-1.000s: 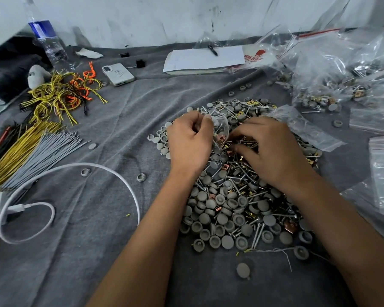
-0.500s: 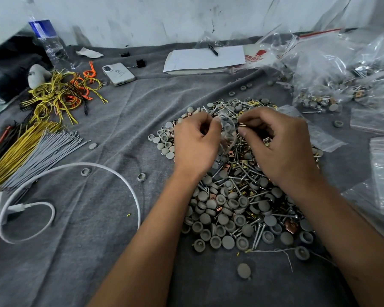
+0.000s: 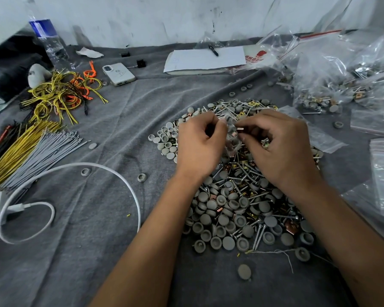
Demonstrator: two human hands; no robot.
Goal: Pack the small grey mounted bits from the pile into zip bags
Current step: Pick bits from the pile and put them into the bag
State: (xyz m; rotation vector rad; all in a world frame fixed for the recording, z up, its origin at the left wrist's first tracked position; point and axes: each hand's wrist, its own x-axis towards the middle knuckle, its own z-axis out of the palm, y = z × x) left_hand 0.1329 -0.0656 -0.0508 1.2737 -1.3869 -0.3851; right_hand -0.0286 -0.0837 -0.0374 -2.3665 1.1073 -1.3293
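A pile of small grey bits [image 3: 231, 209], mixed with screws and copper clips, lies on the grey cloth in the middle. Above its far half my left hand [image 3: 197, 145] holds a small clear zip bag [image 3: 231, 138] by its left edge. My right hand [image 3: 279, 145] pinches a small metal piece [image 3: 240, 129] at the bag's mouth, its other fingers curled. The bag hangs between both hands with a few parts inside.
Filled and empty zip bags [image 3: 333, 85] lie at the right. Wire bundles [image 3: 31, 147], a white cable [image 3: 111, 173], a phone [image 3: 118, 73], a bottle [image 3: 49, 41] and a notepad with pen [image 3: 205, 59] sit left and behind. Loose grey bits dot the cloth.
My right hand rose from the pile and came to the bag's mouth with a small piece. My left hand lifted the bag slightly.
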